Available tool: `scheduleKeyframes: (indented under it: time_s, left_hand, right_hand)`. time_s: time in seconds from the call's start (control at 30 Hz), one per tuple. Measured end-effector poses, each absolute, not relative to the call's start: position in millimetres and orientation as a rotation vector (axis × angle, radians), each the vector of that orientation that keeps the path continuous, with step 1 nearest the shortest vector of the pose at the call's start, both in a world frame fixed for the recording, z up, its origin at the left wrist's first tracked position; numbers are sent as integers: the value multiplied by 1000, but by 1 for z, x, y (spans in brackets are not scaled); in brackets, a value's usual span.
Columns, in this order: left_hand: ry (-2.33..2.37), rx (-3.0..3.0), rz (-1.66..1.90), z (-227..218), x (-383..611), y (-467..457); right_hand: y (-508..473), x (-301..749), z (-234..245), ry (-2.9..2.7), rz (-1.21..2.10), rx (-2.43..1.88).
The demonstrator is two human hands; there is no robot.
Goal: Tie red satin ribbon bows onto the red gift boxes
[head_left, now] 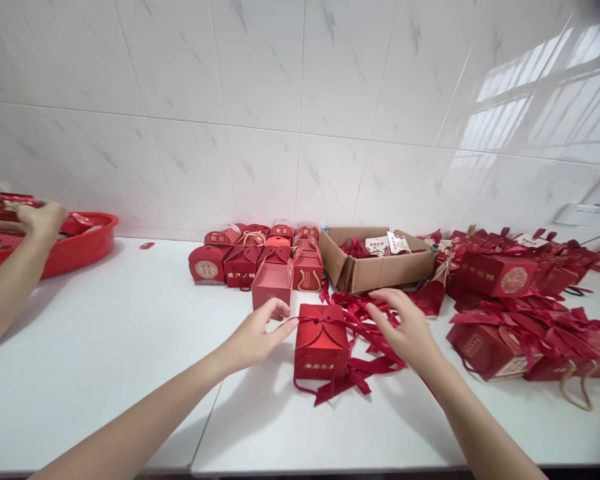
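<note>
A red gift box (322,343) with gold lettering and a folded, petal-like lid stands upright on the white table before me. A thin dark-red ribbon (334,321) crosses its top. My left hand (260,333) is at the box's left side, thumb and fingers apart, with the thumb tip close to the ribbon; whether it touches is unclear. On the right, my right hand (405,327) hovers over a heap of loose red ribbons (370,367), fingers spread. Behind my left hand is a box with its lid up (273,283).
Several closed red boxes (207,265) stand by the tiled wall. A cardboard box (380,272) holds red pieces and white cards. Ribbon-tied boxes (500,343) are piled at right. At far left, another person's hands (43,220) work over a red plastic basin (87,247).
</note>
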State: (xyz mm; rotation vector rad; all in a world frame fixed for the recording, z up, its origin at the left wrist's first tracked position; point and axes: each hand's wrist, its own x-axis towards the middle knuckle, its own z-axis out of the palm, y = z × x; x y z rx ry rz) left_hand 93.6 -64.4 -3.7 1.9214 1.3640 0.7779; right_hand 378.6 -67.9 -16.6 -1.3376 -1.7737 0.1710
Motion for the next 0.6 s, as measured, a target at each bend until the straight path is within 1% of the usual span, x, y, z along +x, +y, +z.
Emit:
scheduleKeyframes:
  time_s: [0.13,0.27,0.4,0.53,0.6]
  left_hand:
    - [1327,1652,669,-10,116,-54]
    - [1345,1568,643,-9,115,-46]
    - [1365,1830,730,-3,110,-46]
    - [1250,2066,990,5,122,-57]
    - [1176,2156,1004,8,131,-64]
  right_hand:
    - [-62,349,-17,-1863,854,-1368]
    - [-59,350,-21,-1798,1310,-1306]
    - [-59,361,-20,-1736,1492,-1269]
    - [-61,367,-16,-1741,1527,-1343]
    - [-63,369,-11,-1772,1502,-1292]
